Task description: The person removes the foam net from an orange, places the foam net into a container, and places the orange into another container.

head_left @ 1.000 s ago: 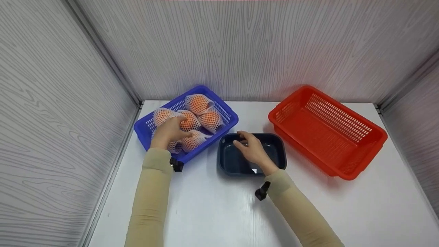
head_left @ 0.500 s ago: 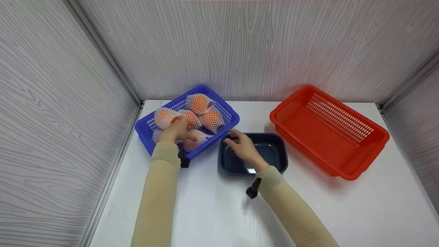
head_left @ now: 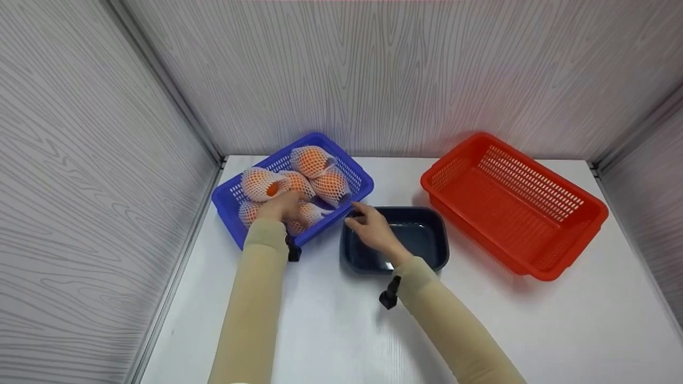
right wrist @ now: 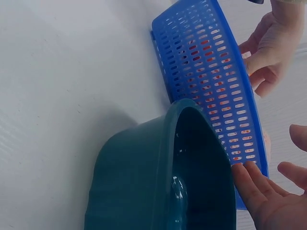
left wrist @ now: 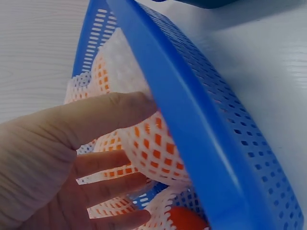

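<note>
In the blue basket (head_left: pixel 235 226), several orange fruits in white foam nets lie together. My left hand (head_left: pixel 284 207) reaches over the basket's front side. In the left wrist view its thumb (left wrist: pixel 110 112) and spread fingers (left wrist: pixel 112 187) lie either side of a netted fruit (left wrist: pixel 156 146) by the basket wall, not clenched on it. My right hand (head_left: pixel 372 228) is over the left part of a dark blue-green tub (head_left: pixel 443 240), its fingertips close to the basket's near right rim. It holds nothing; its fingers are loosely extended. Whether they touch the rim I cannot tell.
A red plastic basket (head_left: pixel 512 213) stands to the right of the tub, with nothing visible in it. Everything stands on a white table (head_left: pixel 331 330). Wood-patterned panels (head_left: pixel 341 80) close off the back and both sides.
My left hand has shifted right and slightly forward over the basket, toward the front fruit. My right hand has moved left, from above the tub toward the blue basket's rim.
</note>
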The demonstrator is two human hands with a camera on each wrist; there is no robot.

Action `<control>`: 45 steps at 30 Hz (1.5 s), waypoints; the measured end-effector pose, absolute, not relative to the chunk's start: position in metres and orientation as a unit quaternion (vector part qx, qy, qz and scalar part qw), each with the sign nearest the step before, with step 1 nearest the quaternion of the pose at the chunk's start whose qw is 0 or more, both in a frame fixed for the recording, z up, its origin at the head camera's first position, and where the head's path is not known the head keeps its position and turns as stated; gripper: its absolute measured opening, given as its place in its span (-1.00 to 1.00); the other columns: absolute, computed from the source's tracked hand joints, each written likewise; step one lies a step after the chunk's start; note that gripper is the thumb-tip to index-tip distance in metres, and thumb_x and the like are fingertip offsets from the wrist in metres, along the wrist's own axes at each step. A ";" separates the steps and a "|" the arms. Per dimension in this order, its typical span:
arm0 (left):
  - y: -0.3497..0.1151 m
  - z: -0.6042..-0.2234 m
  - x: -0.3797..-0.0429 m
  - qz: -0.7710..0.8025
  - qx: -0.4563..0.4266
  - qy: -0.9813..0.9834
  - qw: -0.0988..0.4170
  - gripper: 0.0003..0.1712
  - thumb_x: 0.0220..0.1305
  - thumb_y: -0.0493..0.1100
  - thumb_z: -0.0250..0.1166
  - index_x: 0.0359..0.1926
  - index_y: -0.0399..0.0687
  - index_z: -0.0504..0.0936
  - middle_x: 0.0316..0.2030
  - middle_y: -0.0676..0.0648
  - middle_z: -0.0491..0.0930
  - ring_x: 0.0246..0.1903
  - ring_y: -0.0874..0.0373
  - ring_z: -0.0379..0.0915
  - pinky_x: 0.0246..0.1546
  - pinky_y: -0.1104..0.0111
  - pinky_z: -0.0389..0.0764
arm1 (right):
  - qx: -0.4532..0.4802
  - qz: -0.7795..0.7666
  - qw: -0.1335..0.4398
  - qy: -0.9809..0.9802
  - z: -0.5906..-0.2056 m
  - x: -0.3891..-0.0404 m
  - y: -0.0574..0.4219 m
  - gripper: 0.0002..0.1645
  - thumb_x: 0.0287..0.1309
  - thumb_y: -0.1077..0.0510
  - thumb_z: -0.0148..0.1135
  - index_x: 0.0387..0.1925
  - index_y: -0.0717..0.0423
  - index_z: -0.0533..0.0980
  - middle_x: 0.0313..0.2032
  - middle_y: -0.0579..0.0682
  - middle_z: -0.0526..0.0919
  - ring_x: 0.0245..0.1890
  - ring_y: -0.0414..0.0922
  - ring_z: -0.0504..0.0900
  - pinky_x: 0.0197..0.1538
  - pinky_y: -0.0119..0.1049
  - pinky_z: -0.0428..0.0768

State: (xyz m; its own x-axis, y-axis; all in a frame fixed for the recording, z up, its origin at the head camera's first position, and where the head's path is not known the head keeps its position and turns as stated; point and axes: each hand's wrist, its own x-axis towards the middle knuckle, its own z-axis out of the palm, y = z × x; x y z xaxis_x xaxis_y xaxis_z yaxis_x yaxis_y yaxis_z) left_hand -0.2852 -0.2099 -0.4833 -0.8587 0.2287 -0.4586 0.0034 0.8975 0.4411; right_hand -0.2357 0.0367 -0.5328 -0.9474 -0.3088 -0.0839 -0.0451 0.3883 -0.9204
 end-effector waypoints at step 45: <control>-0.219 -0.463 -0.284 0.267 0.102 0.943 0.173 -0.31 -0.01 -0.23 0.47 0.21 -0.10 0.49 0.06 -0.16 0.50 -0.02 -0.04 0.36 0.05 0.08 0.42 | -0.131 -0.519 0.150 0.831 -0.528 -0.236 0.039 -0.29 0.34 0.15 0.19 0.45 0.18 0.21 0.36 0.17 0.30 0.16 0.01 0.52 0.11 -0.13 0.54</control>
State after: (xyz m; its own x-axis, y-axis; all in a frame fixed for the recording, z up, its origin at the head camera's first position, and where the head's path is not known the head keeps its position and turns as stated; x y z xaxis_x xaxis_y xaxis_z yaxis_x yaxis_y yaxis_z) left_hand -0.2840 -0.2187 -0.4633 -0.9194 0.2842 -0.2721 0.0995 0.8370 0.5381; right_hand -0.2364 0.0393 -0.5278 -0.9207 -0.3737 -0.1128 -0.0624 0.4263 -0.9024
